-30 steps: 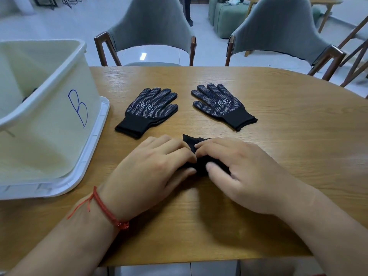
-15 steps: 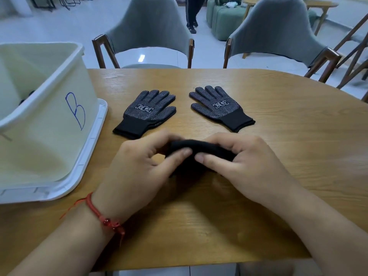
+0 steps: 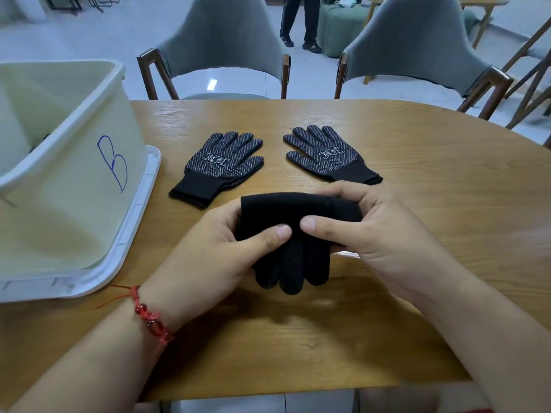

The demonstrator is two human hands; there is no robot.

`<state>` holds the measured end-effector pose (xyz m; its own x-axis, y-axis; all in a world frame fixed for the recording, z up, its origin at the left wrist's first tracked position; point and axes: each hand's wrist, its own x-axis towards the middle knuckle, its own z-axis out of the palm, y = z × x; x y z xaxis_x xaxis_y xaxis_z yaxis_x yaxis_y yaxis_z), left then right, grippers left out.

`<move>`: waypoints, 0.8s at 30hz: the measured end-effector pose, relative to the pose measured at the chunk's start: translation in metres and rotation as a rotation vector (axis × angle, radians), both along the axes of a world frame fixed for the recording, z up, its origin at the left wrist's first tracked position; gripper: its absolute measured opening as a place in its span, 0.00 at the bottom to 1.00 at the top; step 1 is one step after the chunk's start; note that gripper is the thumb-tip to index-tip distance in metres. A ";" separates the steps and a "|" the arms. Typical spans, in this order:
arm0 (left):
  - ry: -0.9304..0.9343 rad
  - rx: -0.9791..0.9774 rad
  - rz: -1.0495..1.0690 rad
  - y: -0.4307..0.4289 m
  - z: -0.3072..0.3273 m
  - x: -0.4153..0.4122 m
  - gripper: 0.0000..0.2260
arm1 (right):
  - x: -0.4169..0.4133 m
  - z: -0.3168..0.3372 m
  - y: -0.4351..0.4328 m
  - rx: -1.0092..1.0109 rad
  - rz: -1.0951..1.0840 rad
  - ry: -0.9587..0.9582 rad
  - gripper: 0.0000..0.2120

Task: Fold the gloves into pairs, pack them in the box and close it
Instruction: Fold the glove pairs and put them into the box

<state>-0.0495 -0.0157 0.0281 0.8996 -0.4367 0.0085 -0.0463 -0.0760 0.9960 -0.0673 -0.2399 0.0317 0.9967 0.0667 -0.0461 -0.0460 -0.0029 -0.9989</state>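
Right of the white box, both hands hold a folded black glove bundle over the table. The left hand pinches its left edge between thumb and curled fingers, and the right hand clamps its right edge the same way. Beyond the bundle lie the nearer dotted pair, close to the box, and the farther dotted pair; a dark scrap inside the box may be a glove.

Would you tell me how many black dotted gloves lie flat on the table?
2: left glove near the white plastic box, right glove beside it; each may cover another.
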 end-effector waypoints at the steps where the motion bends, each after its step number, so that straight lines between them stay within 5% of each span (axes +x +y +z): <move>1: 0.014 -0.010 0.015 0.001 0.000 0.001 0.13 | 0.000 0.000 0.000 0.029 0.012 0.018 0.16; 9: 0.027 -0.067 0.116 0.005 -0.001 0.003 0.12 | 0.006 0.001 -0.011 0.340 0.199 0.118 0.22; 20: 0.073 -0.181 -0.026 0.009 0.000 0.006 0.11 | 0.009 -0.003 -0.007 0.334 0.117 0.116 0.12; 24: 0.179 -0.296 -0.054 0.011 0.003 0.006 0.17 | 0.008 -0.004 -0.007 0.275 0.100 0.148 0.22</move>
